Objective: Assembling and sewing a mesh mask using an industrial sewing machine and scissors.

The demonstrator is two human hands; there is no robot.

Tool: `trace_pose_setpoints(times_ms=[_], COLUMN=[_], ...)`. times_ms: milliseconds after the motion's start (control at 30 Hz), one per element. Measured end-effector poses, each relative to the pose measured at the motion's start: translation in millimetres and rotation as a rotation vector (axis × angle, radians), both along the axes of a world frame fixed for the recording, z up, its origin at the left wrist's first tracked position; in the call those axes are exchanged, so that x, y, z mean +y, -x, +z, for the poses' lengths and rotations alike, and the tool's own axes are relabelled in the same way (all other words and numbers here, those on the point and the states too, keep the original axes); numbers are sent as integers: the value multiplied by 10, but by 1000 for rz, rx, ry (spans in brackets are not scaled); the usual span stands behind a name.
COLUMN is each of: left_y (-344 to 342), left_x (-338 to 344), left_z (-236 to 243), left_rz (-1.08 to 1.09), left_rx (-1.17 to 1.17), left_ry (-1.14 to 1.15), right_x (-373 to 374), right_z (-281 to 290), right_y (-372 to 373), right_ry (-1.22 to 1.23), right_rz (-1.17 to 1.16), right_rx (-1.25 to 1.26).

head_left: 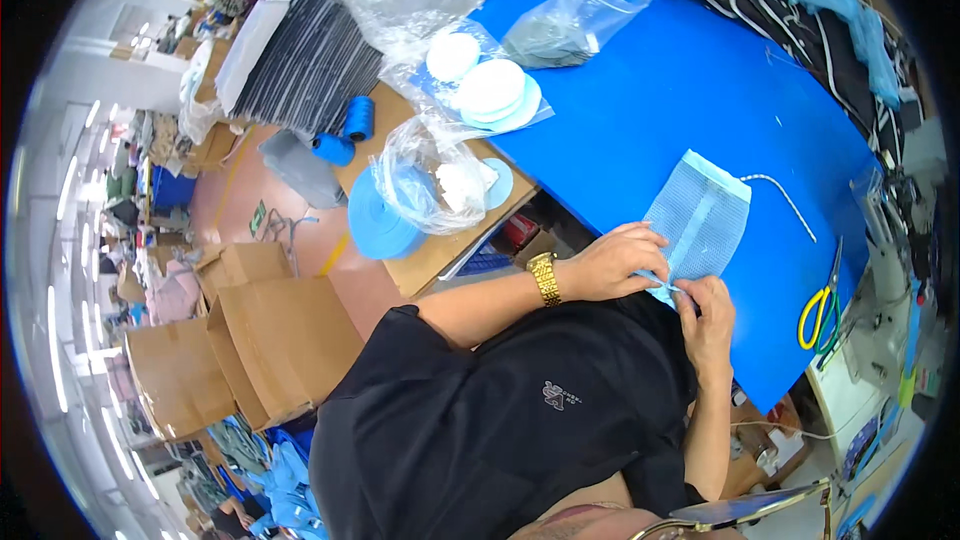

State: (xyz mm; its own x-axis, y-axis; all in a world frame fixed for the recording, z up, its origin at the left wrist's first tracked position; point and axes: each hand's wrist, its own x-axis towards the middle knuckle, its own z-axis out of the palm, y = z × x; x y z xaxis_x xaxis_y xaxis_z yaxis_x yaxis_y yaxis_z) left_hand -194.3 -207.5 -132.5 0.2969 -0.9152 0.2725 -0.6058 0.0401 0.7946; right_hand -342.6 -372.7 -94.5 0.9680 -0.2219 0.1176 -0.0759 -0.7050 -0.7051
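Note:
A light blue mesh pouch [712, 212] lies at the front edge of the blue table, with a paler strip down its middle and a solid band at its far end. My left hand [625, 262], a gold watch at its wrist, is closed on the pouch's gathered near end. My right hand [708, 315] pinches the same end, close beside the left fingertips. A thin white cord [788, 202] curves over the table from beside the pouch's far band. To the right lie yellow-and-green-handled scissors [822, 312]. What sits between the fingertips is partly hidden.
Farther off on the blue table [640, 105] lie white discs [495, 90] and a clear plastic bag [585, 20]. A sewing machine [885, 250] stands at the right. On the left are a light blue strap roll [378, 218], blue thread spools [358, 118] and cardboard boxes [290, 340].

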Motion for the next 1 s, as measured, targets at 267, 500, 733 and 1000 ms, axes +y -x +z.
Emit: trace_pose_setpoints(times_ms=[267, 500, 733, 1000], left_y=[-131, -213, -652, -2293], left_x=[47, -86, 195, 1544], left_z=[29, 42, 392, 403], left_rz=[91, 4, 274, 1109], left_rx=[-64, -55, 9, -281], left_ry=[1, -83, 64, -39], right_x=[81, 135, 1, -7], right_z=[-134, -139, -261, -233], right_y=[-120, -85, 27, -28], right_ry=[35, 94, 153, 178], right_rz=[-11, -118, -274, -242], right_rx=[-98, -123, -183, -230])
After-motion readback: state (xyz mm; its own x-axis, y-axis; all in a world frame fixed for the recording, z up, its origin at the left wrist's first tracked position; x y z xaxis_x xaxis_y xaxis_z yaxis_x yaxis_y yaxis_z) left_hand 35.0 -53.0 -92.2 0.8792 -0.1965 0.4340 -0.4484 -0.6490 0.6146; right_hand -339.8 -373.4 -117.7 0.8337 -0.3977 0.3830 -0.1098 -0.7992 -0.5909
